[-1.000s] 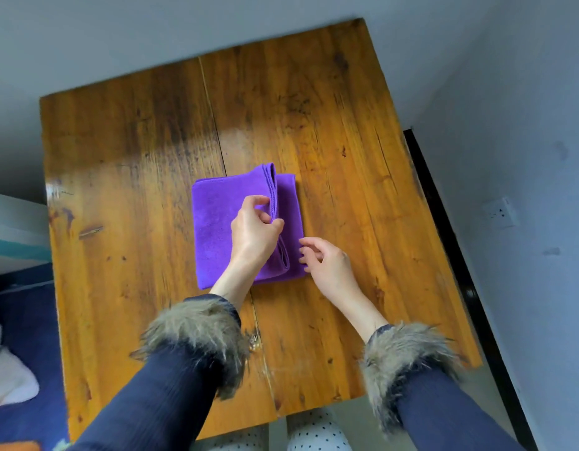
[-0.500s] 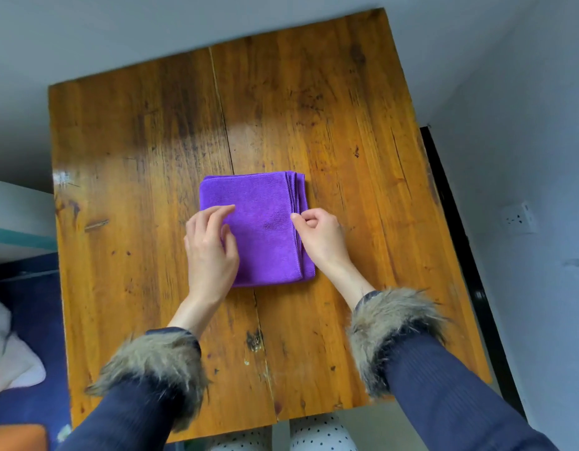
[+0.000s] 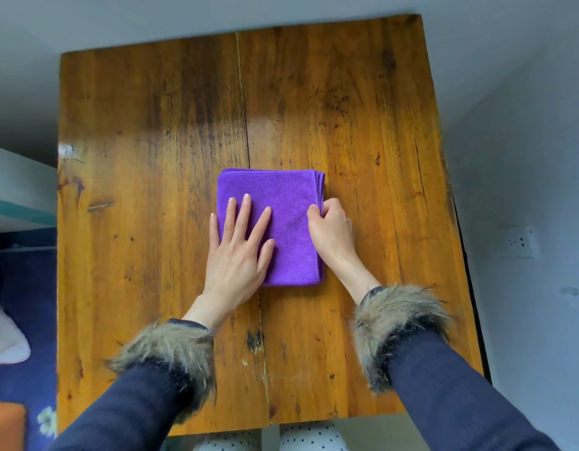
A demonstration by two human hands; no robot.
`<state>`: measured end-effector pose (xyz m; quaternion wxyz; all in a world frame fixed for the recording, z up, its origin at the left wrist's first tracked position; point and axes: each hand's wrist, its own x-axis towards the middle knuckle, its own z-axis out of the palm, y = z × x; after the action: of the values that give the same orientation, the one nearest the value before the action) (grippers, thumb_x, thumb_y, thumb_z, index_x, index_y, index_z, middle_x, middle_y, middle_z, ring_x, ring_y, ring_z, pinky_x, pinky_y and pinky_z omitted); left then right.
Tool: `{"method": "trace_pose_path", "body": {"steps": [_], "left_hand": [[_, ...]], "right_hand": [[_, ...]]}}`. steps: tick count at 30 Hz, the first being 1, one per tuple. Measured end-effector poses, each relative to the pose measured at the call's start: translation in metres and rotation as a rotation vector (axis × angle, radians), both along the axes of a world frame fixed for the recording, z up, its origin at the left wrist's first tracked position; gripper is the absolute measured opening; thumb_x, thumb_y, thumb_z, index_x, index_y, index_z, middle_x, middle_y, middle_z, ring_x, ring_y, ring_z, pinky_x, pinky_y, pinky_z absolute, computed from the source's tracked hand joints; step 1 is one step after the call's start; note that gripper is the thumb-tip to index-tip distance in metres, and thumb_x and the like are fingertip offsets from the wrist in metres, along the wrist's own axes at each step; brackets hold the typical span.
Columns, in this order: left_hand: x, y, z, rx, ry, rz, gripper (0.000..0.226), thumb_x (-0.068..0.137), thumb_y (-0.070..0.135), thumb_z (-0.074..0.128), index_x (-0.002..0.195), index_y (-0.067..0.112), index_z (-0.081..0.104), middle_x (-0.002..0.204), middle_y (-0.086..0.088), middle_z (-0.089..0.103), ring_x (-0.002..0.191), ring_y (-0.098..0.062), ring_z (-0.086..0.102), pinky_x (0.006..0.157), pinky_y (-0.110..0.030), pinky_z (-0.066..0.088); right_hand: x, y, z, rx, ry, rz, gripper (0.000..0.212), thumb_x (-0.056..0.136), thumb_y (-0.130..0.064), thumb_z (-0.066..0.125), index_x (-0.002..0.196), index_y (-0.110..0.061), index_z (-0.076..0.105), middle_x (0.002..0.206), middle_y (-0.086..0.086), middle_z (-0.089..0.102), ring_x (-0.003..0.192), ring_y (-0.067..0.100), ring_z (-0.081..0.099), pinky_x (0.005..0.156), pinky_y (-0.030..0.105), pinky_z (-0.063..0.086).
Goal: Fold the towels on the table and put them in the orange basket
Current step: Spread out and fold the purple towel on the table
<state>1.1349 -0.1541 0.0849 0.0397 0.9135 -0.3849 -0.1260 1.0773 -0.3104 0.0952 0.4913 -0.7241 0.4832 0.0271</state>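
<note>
Left hand [image 3: 237, 255] has moved from the tabletop [image 3: 145, 222] onto the folded purple towel [image 3: 288, 203], now flat with fingers spread. Right hand [image 3: 330, 229] still pinches the towel's right edge; towel mid-tabletop, no readable writing.

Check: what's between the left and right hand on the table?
Head view: only purple towel surface between left hand, flat on it, and right hand gripping its right edge.

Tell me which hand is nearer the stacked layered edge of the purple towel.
Right. The right hand pinches the purple towel at its layered right edge. The left hand lies flat, fingers straight, on the towel's opposite, left part.
</note>
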Motion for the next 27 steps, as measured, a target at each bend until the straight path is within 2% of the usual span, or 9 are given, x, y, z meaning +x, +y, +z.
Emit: {"method": "trace_pose_path", "body": {"steps": [4, 8, 10, 13, 15, 17, 21, 24, 27], "left_hand": [[0.000, 0.001, -0.005, 0.030, -0.023, -0.021, 0.057, 0.094, 0.046, 0.024, 0.146, 0.024, 0.027, 0.156, -0.011, 0.017, 0.144, -0.032, 0.010, 0.114, -0.054, 0.008], [-0.001, -0.003, -0.011, 0.065, -0.052, -0.033, 0.062, 0.092, 0.051, 0.024, 0.147, 0.023, 0.024, 0.155, -0.013, 0.019, 0.144, -0.033, 0.013, 0.114, -0.055, 0.007], [-0.003, -0.004, -0.013, 0.076, -0.063, -0.040, 0.064, 0.091, 0.053, 0.025, 0.147, 0.023, 0.023, 0.155, -0.014, 0.018, 0.143, -0.034, 0.013, 0.114, -0.056, 0.007], [-0.004, -0.005, -0.012, 0.080, -0.052, -0.039, 0.064, 0.091, 0.052, 0.023, 0.148, 0.023, 0.022, 0.155, -0.014, 0.016, 0.144, -0.034, 0.010, 0.114, -0.055, 0.004], [-0.002, -0.004, -0.010, 0.007, 0.004, -0.022, 0.060, 0.093, 0.045, 0.021, 0.148, 0.021, 0.022, 0.156, -0.013, 0.013, 0.145, -0.031, 0.006, 0.114, -0.053, 0.002], [0.001, 0.000, -0.007, -0.193, 0.091, 0.013, 0.054, 0.096, 0.031, 0.025, 0.147, 0.015, 0.025, 0.156, -0.013, 0.015, 0.145, -0.027, 0.004, 0.116, -0.050, 0.005], [-0.003, 0.029, -0.003, -0.547, 0.145, 0.263, 0.045, 0.093, 0.005, 0.040, 0.137, -0.004, 0.036, 0.145, -0.021, 0.033, 0.138, -0.030, 0.026, 0.115, -0.036, 0.020], [-0.017, 0.056, -0.005, -0.602, 0.171, 0.434, 0.042, 0.087, 0.000, 0.040, 0.129, -0.004, 0.044, 0.123, -0.018, 0.048, 0.115, -0.030, 0.048, 0.102, -0.035, 0.037], [-0.030, 0.075, -0.005, -0.559, 0.305, 0.404, 0.053, 0.077, 0.000, 0.043, 0.130, 0.005, 0.045, 0.117, -0.001, 0.048, 0.105, -0.023, 0.051, 0.094, -0.035, 0.043]], "right_hand": [[0.001, -0.007, -0.003, 0.041, 0.000, -0.024, 0.017, 0.093, -0.028, 0.049, 0.086, -0.013, 0.051, 0.073, -0.007, 0.050, 0.083, 0.024, 0.052, 0.073, 0.033, 0.040], [0.000, -0.003, -0.004, 0.021, -0.021, -0.116, 0.017, 0.091, -0.028, 0.054, 0.099, -0.013, 0.054, 0.088, -0.001, 0.056, 0.094, 0.026, 0.057, 0.080, 0.032, 0.041], [-0.008, 0.008, -0.001, -0.186, -0.063, -0.107, 0.028, 0.091, -0.025, 0.053, 0.116, -0.011, 0.051, 0.105, 0.004, 0.056, 0.103, 0.026, 0.055, 0.082, 0.030, 0.038], [-0.021, 0.029, -0.001, -0.655, -0.125, 0.254, 0.044, 0.090, -0.018, 0.048, 0.133, -0.008, 0.048, 0.136, 0.013, 0.048, 0.126, 0.029, 0.045, 0.102, 0.041, 0.036], [-0.019, 0.036, -0.006, -0.746, -0.135, 0.471, 0.049, 0.092, -0.019, 0.041, 0.139, -0.006, 0.041, 0.146, 0.014, 0.038, 0.138, 0.029, 0.033, 0.112, 0.048, 0.024], [-0.009, 0.035, -0.011, -0.749, -0.102, 0.568, 0.052, 0.093, -0.024, 0.036, 0.141, -0.007, 0.036, 0.151, 0.013, 0.030, 0.141, 0.028, 0.024, 0.115, 0.050, 0.016], [0.005, 0.025, -0.026, -0.750, -0.020, 0.668, 0.056, 0.095, -0.033, 0.033, 0.145, -0.009, 0.029, 0.154, 0.013, 0.020, 0.144, 0.028, 0.015, 0.117, 0.049, 0.006], [0.005, 0.023, -0.033, -0.753, 0.014, 0.682, 0.057, 0.096, -0.035, 0.033, 0.146, -0.009, 0.027, 0.154, 0.016, 0.017, 0.144, 0.031, 0.012, 0.118, 0.048, 0.005], [0.006, 0.024, -0.033, -0.772, 0.008, 0.682, 0.058, 0.095, -0.036, 0.032, 0.144, -0.006, 0.030, 0.152, 0.023, 0.020, 0.142, 0.038, 0.016, 0.117, 0.049, 0.009]]}}
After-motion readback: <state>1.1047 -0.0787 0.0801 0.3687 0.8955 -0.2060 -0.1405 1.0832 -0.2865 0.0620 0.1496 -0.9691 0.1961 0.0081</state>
